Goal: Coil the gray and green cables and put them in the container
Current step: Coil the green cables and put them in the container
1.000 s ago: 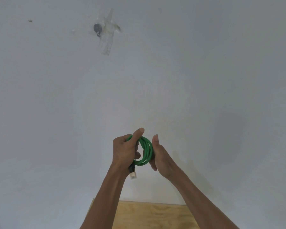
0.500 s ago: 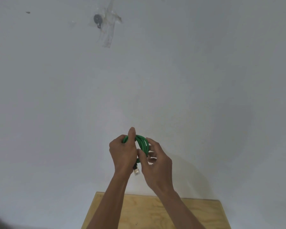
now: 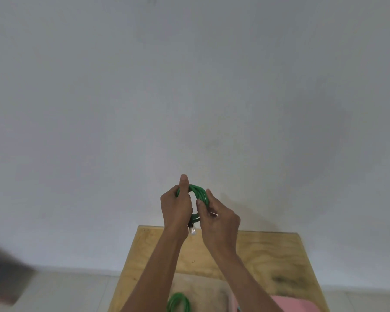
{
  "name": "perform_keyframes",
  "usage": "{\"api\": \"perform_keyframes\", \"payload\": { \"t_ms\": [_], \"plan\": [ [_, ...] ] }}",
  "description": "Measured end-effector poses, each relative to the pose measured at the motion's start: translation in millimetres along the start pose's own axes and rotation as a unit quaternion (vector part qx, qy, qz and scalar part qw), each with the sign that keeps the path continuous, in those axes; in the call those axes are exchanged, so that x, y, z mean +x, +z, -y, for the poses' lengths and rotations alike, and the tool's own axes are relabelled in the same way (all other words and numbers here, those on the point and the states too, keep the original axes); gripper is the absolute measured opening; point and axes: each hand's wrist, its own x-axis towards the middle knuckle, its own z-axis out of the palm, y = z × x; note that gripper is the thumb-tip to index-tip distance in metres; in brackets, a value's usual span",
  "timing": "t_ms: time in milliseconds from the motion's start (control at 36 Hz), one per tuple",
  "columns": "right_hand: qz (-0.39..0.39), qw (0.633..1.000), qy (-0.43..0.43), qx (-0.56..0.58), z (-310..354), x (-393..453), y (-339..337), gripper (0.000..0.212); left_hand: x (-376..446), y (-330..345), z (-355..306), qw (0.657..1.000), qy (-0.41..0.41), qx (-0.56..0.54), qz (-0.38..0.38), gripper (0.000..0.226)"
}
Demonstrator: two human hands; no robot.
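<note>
I hold a coiled green cable [image 3: 199, 193] up in front of the white wall. My left hand [image 3: 176, 208] grips the coil's left side, thumb pointing up over the loops. My right hand [image 3: 218, 218] pinches the coil's right side between thumb and fingers. A clear plug [image 3: 192, 230] on a short black end hangs below the coil between my wrists. A second green cable [image 3: 178, 301] lies on the wooden table at the bottom edge. The gray cable is not in view.
A light wooden table [image 3: 279, 251] stands against the white wall below my arms. A pink object [image 3: 295, 306] sits at its near right. A dark blurred shape [image 3: 2, 278] is at the lower left, over the pale floor.
The view has tilted downward, showing more of the table, a second green cable and the pink object. My right hand has shifted from cupping the coil to pinching its right side.
</note>
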Motion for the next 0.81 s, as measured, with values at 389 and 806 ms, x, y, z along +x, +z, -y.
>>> {"api": "perform_keyframes", "payload": {
  "t_ms": [389,806],
  "plan": [
    [0.007,0.991,0.109,-0.077,-40,-55,19,0.035,-13,-50,71,0.988,-0.098,0.024,0.116,0.048],
    [-0.036,0.965,0.206,-0.160,-103,-120,9,0.029,-6,-122,174,0.947,0.057,0.294,0.117,0.031]
  ]
}}
